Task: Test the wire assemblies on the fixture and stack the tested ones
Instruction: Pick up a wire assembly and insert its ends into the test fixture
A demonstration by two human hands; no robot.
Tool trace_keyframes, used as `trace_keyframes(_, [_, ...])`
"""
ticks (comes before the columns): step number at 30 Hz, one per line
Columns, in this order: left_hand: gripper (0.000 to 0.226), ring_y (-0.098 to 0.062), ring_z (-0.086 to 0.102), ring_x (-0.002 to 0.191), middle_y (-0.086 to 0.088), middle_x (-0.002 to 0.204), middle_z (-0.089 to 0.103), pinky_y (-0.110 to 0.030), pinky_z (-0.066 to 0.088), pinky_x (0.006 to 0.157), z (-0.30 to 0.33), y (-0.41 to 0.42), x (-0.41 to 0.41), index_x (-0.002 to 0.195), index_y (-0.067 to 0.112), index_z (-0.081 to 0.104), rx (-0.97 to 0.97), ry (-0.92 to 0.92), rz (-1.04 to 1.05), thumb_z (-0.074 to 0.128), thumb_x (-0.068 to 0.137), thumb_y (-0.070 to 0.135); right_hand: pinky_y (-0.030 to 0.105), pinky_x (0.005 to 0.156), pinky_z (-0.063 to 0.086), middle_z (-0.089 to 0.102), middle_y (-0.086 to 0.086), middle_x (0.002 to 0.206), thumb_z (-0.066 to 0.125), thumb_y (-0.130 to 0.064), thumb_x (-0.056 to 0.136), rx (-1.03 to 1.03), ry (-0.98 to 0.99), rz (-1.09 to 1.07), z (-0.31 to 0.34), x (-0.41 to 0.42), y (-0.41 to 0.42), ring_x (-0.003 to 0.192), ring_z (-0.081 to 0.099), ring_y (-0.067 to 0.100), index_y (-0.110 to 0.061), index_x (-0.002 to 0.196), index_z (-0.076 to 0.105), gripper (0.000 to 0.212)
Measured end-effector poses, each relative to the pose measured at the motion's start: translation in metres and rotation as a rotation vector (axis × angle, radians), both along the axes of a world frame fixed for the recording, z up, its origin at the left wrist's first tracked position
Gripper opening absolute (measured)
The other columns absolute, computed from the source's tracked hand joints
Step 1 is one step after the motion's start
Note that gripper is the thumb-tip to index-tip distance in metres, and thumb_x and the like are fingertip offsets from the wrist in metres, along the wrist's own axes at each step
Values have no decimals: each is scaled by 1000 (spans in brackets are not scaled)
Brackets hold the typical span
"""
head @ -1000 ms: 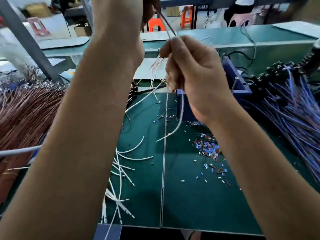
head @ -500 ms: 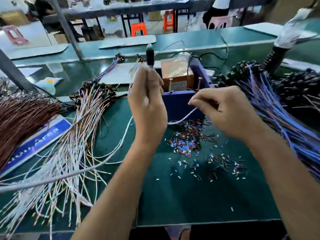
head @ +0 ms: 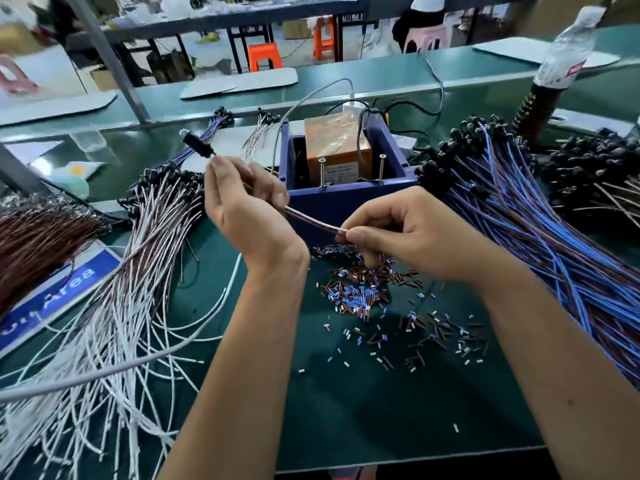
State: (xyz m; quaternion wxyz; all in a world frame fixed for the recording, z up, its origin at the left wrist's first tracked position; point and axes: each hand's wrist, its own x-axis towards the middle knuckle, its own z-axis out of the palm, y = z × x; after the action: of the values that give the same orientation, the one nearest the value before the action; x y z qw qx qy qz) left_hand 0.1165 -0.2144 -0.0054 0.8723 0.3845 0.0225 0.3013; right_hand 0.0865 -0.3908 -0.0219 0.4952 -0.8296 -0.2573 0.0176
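1. Holding one thin pink-and-white wire assembly taut just in front of the blue box fixture, long axis running left-high to right-low.
2. Gripping its black-capped end with the left hand, fingers curled round it.
3. Pinching its bare end with the right hand, nearer the fixture's twin upright screws.
4. Probably readying that end for contact.

My bench is a green mat. On it, at the back, stands the blue fixture box. In front of the box lie scattered cut wire bits. Left of it sprawl white-and-brown wire assemblies; right of it, blue ones.
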Motion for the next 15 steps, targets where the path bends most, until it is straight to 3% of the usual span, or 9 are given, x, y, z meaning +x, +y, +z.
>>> trace_keyframes(2, [41, -17, 26, 50, -1, 55, 25, -29, 26, 50, -5, 7, -1, 69, 15, 37, 55, -20, -11, 35, 110, 17, 38, 58, 48, 74, 0, 69, 71, -19, 99, -26, -30, -52, -2, 4, -10, 61, 64, 33, -19, 95, 78, 9])
trace_keyframes(4, [41, -16, 27, 47, 4, 52, 25, -29, 30, 49, -13, 9, -5, 67, 16, 34, 191, -67, -10, 38, 108, 15, 29, 59, 50, 74, -4, 68, 72, -20, 98, -50, -109, -119, -7, 8, -18, 60, 67, 18, -19, 91, 78, 9])
trace_keyframes(6, [44, -16, 28, 43, 9, 48, 29, -33, 28, 44, -28, 8, -12, 64, 16, 34, 414, -120, 9, 41, 107, 14, 20, 60, 48, 71, -9, 65, 73, -23, 97, -121, -268, -211, -15, 10, -19, 59, 64, 8, -19, 89, 79, 10])
trace_keyframes(9, [46, -17, 29, 42, 6, 49, 34, -35, 22, 43, -50, 8, -20, 62, 16, 35, 878, -176, 63, 48, 105, 25, 35, 68, 52, 71, -9, 75, 73, -28, 98, -244, -521, -346, -31, 9, -14, 68, 63, 10, -15, 93, 78, 15])
trace_keyframes(12, [38, -11, 35, 52, 11, 59, 35, -35, 29, 49, -63, 9, -21, 70, 23, 36, 1354, -212, 128, 48, 106, 29, 43, 77, 51, 75, -1, 86, 72, -24, 99, -265, -677, -410, -47, 7, -5, 77, 64, 20, -10, 95, 76, 15])
trace_keyframes(15, [17, -23, 51, 70, 8, 83, 52, -44, 43, 59, -72, 5, -20, 86, 15, 54, 1504, -206, 61, 52, 102, 18, 45, 75, 49, 72, -1, 85, 70, -24, 101, -273, -740, -439, -52, 6, 0, 77, 60, 22, -11, 95, 74, 15])
